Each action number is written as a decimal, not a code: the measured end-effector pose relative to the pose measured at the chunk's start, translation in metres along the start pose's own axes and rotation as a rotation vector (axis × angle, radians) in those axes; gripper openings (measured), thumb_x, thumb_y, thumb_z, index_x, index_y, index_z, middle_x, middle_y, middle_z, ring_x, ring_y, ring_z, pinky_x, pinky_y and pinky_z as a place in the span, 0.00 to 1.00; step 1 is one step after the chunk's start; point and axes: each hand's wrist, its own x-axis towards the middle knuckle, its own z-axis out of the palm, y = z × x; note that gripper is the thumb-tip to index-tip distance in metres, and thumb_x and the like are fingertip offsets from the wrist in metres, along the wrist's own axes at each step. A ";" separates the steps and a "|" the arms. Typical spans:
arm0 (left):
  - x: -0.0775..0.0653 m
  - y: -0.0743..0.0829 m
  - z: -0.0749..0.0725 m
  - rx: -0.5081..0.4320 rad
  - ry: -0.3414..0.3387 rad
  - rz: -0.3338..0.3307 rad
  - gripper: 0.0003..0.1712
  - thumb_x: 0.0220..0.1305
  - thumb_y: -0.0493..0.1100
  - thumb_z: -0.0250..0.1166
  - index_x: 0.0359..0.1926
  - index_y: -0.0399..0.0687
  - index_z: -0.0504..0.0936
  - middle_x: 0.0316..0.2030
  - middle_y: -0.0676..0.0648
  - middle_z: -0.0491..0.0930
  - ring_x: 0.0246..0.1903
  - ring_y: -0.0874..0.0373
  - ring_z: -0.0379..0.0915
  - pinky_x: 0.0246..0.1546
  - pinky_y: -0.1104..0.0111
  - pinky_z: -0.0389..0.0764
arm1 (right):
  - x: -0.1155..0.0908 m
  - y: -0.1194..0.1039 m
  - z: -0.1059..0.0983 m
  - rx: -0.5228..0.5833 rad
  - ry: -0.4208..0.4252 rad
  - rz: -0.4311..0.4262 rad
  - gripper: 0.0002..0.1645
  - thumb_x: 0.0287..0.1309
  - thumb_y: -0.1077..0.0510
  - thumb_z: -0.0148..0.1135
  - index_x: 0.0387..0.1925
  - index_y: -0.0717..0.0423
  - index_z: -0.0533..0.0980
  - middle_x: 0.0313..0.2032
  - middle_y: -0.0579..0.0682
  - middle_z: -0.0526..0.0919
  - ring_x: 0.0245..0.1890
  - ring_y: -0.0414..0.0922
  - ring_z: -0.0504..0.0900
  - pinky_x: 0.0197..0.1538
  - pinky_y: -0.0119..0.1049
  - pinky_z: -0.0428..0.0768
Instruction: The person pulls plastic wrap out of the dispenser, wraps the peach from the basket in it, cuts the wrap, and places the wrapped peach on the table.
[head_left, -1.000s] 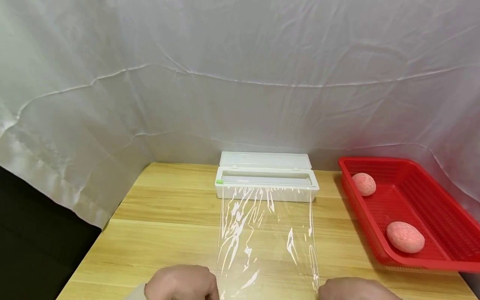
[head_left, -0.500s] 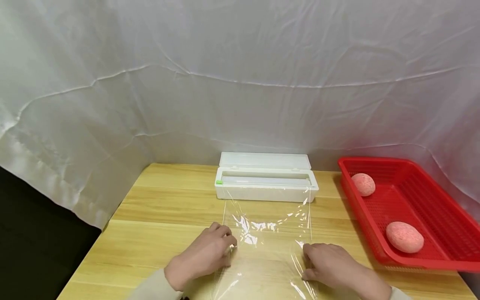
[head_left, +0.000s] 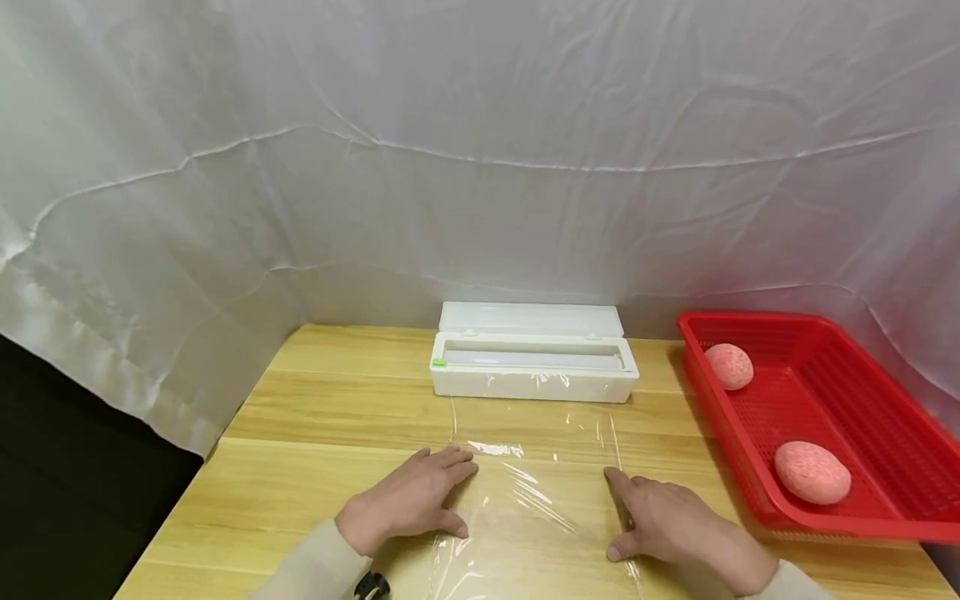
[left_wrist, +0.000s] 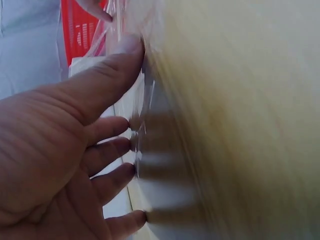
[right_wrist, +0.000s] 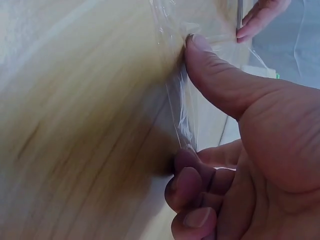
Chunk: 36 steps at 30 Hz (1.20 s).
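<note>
A sheet of clear plastic wrap [head_left: 536, 508] runs from a white wrap dispenser box [head_left: 525, 385] toward me along the wooden table. My left hand [head_left: 412, 502] rests on the sheet's left edge, thumb and fingers spread. In the left wrist view its thumb [left_wrist: 107, 77] and fingertips touch the film and the tabletop. On the right edge lies my right hand [head_left: 667, 521], its thumb and index finger apart. The right wrist view has the right thumb [right_wrist: 220, 75] on the film, with some other fingers loosely bent. The sheet's near end is out of view.
The dispenser's lid [head_left: 531, 317] stands raised at the back, with a roll inside the box. At the right, a red plastic basket [head_left: 720, 437] holds two pink egg-shaped objects [head_left: 812, 473]. A pale curtain [head_left: 480, 217] hangs behind the wooden table [head_left: 322, 467].
Both hands have come up from the near edge to the middle of the sheet, and their fingers have spread from a curled hold. The film has dropped lower and flatter onto the table.
</note>
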 end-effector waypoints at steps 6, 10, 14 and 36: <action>0.003 -0.008 -0.003 -0.092 0.010 0.034 0.45 0.58 0.60 0.77 0.72 0.46 0.76 0.76 0.43 0.68 0.78 0.42 0.60 0.78 0.43 0.60 | 0.001 0.003 -0.003 0.016 -0.003 -0.023 0.59 0.38 0.34 0.85 0.66 0.59 0.71 0.29 0.41 0.77 0.32 0.43 0.78 0.36 0.47 0.78; 0.002 -0.013 -0.007 -0.146 0.066 0.072 0.39 0.59 0.56 0.78 0.68 0.47 0.80 0.74 0.43 0.71 0.77 0.41 0.62 0.77 0.47 0.63 | -0.002 0.004 -0.005 0.024 0.017 -0.052 0.47 0.40 0.34 0.84 0.53 0.52 0.70 0.23 0.39 0.70 0.25 0.39 0.70 0.29 0.40 0.70; 0.003 -0.017 -0.007 -0.141 0.087 0.069 0.40 0.58 0.56 0.78 0.68 0.46 0.79 0.73 0.42 0.73 0.75 0.44 0.65 0.76 0.48 0.65 | -0.001 0.001 -0.007 0.025 0.044 -0.061 0.46 0.39 0.34 0.85 0.51 0.51 0.70 0.25 0.40 0.74 0.27 0.40 0.73 0.30 0.42 0.73; 0.004 -0.020 -0.004 -0.143 -0.030 0.009 0.57 0.57 0.70 0.74 0.79 0.46 0.67 0.81 0.44 0.60 0.81 0.45 0.52 0.80 0.42 0.54 | 0.009 0.005 -0.008 0.011 0.021 0.002 0.62 0.35 0.31 0.85 0.68 0.57 0.72 0.37 0.45 0.84 0.39 0.46 0.83 0.41 0.51 0.81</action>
